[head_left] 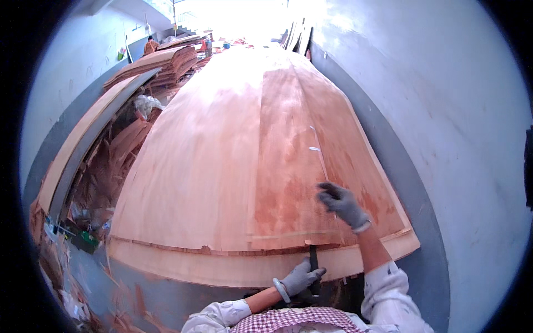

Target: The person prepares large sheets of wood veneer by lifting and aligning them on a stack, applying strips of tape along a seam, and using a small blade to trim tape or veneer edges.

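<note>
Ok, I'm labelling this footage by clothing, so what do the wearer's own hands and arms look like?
The left hand and right hand wear grey gloves, the right one darker toward its far end. A pale band circles the left wrist; cuff or bangle, I can't tell. The whitish sleeves look loose and stop short of the gloves.

Wood sheets (pixel 205 166) in middle; right hand (pixel 343 206) over them; bar (pixel 313 256) in left hand (pixel 300 278) at near edge; scraps (pixel 125 141) left; stack (pixel 164 64) behind scraps; wall (pixel 427 105) right.
</note>
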`<state>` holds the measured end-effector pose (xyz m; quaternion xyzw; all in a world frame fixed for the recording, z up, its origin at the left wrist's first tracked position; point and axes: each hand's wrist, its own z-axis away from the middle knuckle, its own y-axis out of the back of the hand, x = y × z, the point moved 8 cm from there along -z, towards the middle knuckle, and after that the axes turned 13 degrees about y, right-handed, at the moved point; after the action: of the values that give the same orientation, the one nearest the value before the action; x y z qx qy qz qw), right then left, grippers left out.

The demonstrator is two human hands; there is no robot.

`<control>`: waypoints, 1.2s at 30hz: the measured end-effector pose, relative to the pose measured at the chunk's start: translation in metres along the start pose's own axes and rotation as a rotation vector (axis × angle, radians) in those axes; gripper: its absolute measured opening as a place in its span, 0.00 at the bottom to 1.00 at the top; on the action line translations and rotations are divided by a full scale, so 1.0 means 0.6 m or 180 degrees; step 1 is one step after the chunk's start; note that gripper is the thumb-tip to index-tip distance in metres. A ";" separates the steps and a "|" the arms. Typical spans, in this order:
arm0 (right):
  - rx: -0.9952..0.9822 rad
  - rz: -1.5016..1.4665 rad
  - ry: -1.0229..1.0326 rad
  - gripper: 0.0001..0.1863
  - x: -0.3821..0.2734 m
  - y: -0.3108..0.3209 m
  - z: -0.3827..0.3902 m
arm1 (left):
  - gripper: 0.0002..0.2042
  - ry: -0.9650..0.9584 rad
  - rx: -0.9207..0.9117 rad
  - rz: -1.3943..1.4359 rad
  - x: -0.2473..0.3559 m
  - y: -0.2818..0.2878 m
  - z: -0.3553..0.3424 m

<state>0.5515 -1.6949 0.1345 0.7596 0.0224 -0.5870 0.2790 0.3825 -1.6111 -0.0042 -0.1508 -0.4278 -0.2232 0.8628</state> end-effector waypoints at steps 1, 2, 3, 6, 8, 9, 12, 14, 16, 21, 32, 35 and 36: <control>0.0568 0.0703 -0.0081 0.30 0.037 0.062 0.036 | 0.21 -0.0025 -0.0004 -0.0178 0.007 -0.008 -0.008; 0.0475 0.0922 -0.0390 0.31 0.102 0.084 0.075 | 0.22 -0.0044 -0.0029 -0.0371 0.013 -0.022 -0.014; 0.0387 0.1108 -0.0678 0.34 0.158 0.082 0.110 | 0.21 -0.0196 -0.0119 -0.0495 0.024 -0.040 -0.012; 0.0427 -0.0866 -0.0766 0.35 0.183 -0.028 0.161 | 0.20 -0.0755 -0.0582 -0.0934 0.047 -0.075 0.009; 0.0819 -0.1510 -0.1578 0.23 0.156 -0.072 0.184 | 0.21 -0.1171 -0.1299 -0.1311 0.031 -0.084 0.044; 0.1014 -0.1686 -0.1633 0.18 0.169 -0.070 0.197 | 0.20 -0.1170 -0.1550 -0.1522 0.028 -0.070 0.067; 0.1464 -0.1814 -0.1898 0.12 0.153 -0.048 0.212 | 0.15 -0.0387 -0.0164 0.0924 -0.073 0.123 0.113; 0.1280 -0.1945 -0.1780 0.08 0.133 -0.009 0.217 | 0.08 -0.1716 0.2381 0.0313 -0.197 0.372 0.200; 0.1403 -0.1670 -0.1634 0.07 0.147 0.030 0.231 | 0.08 -0.1430 0.3671 0.2657 -0.317 0.551 0.307; 0.1792 -0.1444 -0.1501 0.07 0.207 0.038 0.244 | 0.23 0.0072 0.3982 0.2946 -0.333 0.637 0.363; 0.2153 -0.1250 -0.1475 0.10 0.180 -0.075 0.345 | 0.07 0.0003 0.4304 0.3108 -0.412 0.694 0.430; 0.2222 -0.1404 -0.1424 0.10 0.152 -0.081 0.325 | 0.08 -0.0343 0.4331 0.3074 -0.416 0.705 0.417; 0.2294 -0.1421 -0.1364 0.10 0.151 -0.073 0.308 | 0.08 -0.0430 0.4423 0.2923 -0.406 0.712 0.397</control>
<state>0.4010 -1.7679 0.0064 0.6465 -0.0780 -0.7465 -0.1369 0.3118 -1.0761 -0.0897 0.2432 -0.4149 0.4748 0.7371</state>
